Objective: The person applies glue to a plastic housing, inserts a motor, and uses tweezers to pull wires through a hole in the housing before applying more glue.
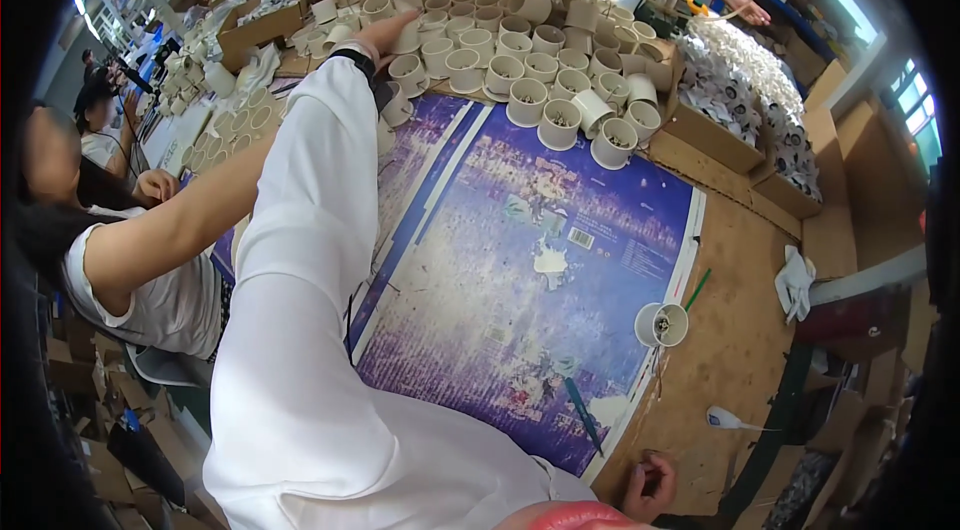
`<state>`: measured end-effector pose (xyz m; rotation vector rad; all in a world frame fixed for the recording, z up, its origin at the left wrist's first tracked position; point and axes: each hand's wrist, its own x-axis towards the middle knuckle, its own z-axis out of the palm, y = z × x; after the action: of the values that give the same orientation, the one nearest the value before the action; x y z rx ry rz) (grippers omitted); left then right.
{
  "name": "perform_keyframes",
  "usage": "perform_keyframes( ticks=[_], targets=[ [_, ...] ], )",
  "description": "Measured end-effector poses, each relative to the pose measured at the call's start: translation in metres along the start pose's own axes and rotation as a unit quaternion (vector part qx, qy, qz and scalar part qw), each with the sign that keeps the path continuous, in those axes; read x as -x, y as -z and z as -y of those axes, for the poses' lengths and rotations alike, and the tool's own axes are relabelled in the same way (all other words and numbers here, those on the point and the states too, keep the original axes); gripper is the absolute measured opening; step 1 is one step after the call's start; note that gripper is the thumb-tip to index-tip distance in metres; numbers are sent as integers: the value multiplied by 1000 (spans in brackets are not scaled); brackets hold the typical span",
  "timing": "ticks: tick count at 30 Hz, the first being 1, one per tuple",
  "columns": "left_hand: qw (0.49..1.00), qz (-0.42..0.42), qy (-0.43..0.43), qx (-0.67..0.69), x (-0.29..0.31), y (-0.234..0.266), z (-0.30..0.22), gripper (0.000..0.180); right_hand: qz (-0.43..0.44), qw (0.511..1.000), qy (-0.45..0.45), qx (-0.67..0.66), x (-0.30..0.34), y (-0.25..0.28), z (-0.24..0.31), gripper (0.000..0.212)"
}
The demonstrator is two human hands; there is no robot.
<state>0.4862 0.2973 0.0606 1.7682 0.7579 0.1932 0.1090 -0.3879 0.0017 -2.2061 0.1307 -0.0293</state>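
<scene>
My left arm, in a white sleeve, stretches far across the table. My left hand [385, 36] is at the left part of a crowd of off-white cylindrical cups [465, 68], its visible fingers stretched out over the nearest ones; the cups partly hide its far side. Many cups hold small dark wire-like bits. Low at the right, my right hand [651, 486] has its fingers curled, and whatever they may hold is hidden. A white-handled tool with a thin shaft [724, 418] lies near it, as do dark green tweezers [581, 414] on the purple printed sheet [470, 270].
A lone cup [672, 325] with wires stands right of the sheet, beside a green stick [701, 287]. Boxes of grey parts [715, 110] line the back right. A co-worker's arm [180, 235] reaches in at left; other hands [742, 6] work across the table.
</scene>
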Motion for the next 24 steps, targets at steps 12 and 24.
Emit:
perform_keyframes(
  ticks=[12, 24],
  targets=[
    [977, 198, -73, -27, 59, -82, 1, 51, 34, 992, 118, -15, -10, 3, 14, 14],
    [956, 283, -74, -20, 206, -120, -7, 69, 9, 987, 154, -37, -7, 0, 12, 12]
  ],
)
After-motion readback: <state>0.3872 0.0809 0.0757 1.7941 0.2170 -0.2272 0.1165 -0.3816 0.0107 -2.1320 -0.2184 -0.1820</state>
